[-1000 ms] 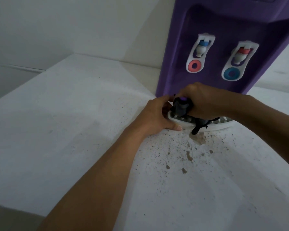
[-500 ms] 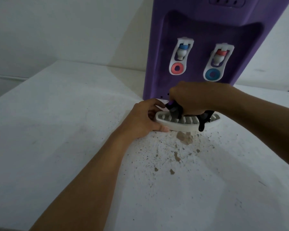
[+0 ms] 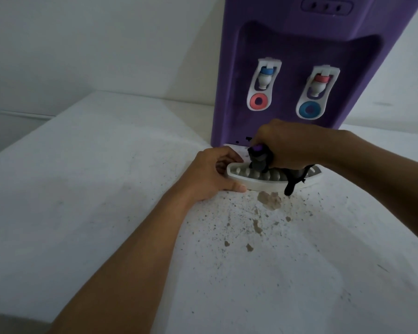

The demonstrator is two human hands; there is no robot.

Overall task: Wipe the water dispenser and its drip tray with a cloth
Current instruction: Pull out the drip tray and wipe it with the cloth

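At centre frame the left hand (image 3: 211, 175) grips the left end of the white slotted plastic drip tray (image 3: 258, 183), whose long axis runs left-right, while the right hand (image 3: 285, 147) clutches what looks like a dark crumpled cloth (image 3: 261, 160) onto its grille.

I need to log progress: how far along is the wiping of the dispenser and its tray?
Nothing looks finished. In hand: the left hand holds the drip tray while the right hand rubs a dark cloth on its grille. Left: the purple dispenser itself; brown specks cover the counter.

Plain indoor room, white walls (image 3: 82, 44), speckled counter (image 3: 106, 189), purple water dispenser (image 3: 287, 39)
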